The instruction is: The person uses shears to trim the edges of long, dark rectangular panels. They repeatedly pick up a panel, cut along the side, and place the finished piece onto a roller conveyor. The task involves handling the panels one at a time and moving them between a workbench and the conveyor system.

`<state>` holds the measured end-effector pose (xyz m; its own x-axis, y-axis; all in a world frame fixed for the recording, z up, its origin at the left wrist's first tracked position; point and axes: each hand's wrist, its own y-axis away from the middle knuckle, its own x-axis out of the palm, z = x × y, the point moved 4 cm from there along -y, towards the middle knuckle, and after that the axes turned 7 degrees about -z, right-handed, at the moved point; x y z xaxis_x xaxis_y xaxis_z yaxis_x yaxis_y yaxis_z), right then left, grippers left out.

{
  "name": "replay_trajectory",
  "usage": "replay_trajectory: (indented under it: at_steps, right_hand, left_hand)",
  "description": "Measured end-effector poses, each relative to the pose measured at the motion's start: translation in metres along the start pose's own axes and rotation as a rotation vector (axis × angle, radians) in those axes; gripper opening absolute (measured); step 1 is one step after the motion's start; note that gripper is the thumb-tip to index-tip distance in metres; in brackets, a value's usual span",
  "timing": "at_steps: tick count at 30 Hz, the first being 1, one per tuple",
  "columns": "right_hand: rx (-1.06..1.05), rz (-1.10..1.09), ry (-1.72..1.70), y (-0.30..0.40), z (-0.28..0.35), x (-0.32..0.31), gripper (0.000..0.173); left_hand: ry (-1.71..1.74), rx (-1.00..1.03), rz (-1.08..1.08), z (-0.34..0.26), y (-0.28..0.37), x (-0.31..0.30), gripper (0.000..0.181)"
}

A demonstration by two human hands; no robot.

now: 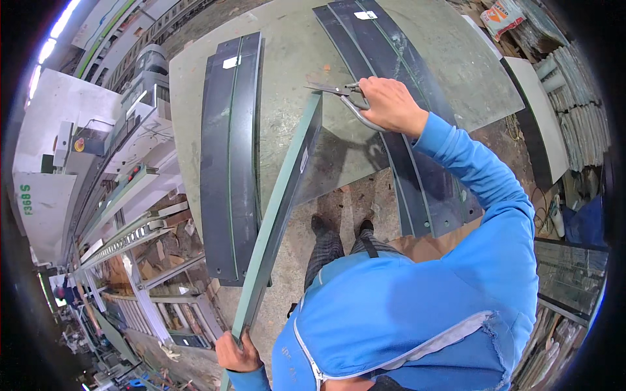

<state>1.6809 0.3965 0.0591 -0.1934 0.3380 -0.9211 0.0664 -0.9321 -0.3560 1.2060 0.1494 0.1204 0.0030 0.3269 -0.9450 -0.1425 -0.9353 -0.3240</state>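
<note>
In my right hand [391, 102] is a pair of metal-handled scissors [361, 111]. Their blades point left, just beyond the far end of a long dark panel [297, 168] with a green edge. That panel stands tilted on its narrow side, and a small white label is on its face. My left hand [238, 351] grips its near end, fingers wrapped over the green edge. Left of it, dark panels [217, 161] lie flat in a pile with a white label on top. Under and beyond my right forearm lies another fanned pile of dark panels [391, 54], also labelled.
A large grey-green sheet tabletop [288, 54] bears the piles. Along the left runs a machine [142, 117] with a motor and a roller rail [122, 242]. At right are a leaning pale panel [535, 117], stacked wrapped strips [579, 105] and a printed bag [501, 19]. My feet [320, 225] are on the dusty floor.
</note>
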Motion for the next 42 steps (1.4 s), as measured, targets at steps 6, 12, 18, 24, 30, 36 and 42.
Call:
replay_trajectory:
  at_steps: [6,12,18,24,30,36,42]
  right_hand:
    - [-0.031,-0.037,0.017,0.009,-0.002,-0.001,0.030]
    - [-0.049,0.046,-0.015,0.008,-0.005,0.004,0.024]
    - [-0.162,0.069,0.009,0.005,-0.007,-0.001,0.019]
    - [-0.170,0.118,0.026,-0.002,-0.016,-0.004,0.022]
    - [-0.131,0.075,0.003,-0.001,-0.009,-0.009,0.024]
    - [-0.147,0.079,0.011,0.003,-0.010,-0.002,0.019]
    - [-0.196,0.094,0.028,-0.001,-0.007,-0.009,0.017]
  left_hand:
    - [0.063,0.004,-0.011,0.002,0.005,0.002,0.027]
    - [0.041,0.017,-0.037,0.001,0.006,0.003,0.026]
    - [0.046,0.025,-0.047,0.000,0.009,0.005,0.026]
    - [0.020,0.047,-0.065,-0.002,0.010,0.006,0.027]
    - [0.002,0.028,-0.037,0.001,0.014,0.009,0.027]
    - [0.025,0.025,-0.006,-0.002,0.014,0.008,0.026]
    - [0.037,0.012,-0.033,-0.002,0.014,0.010,0.027]
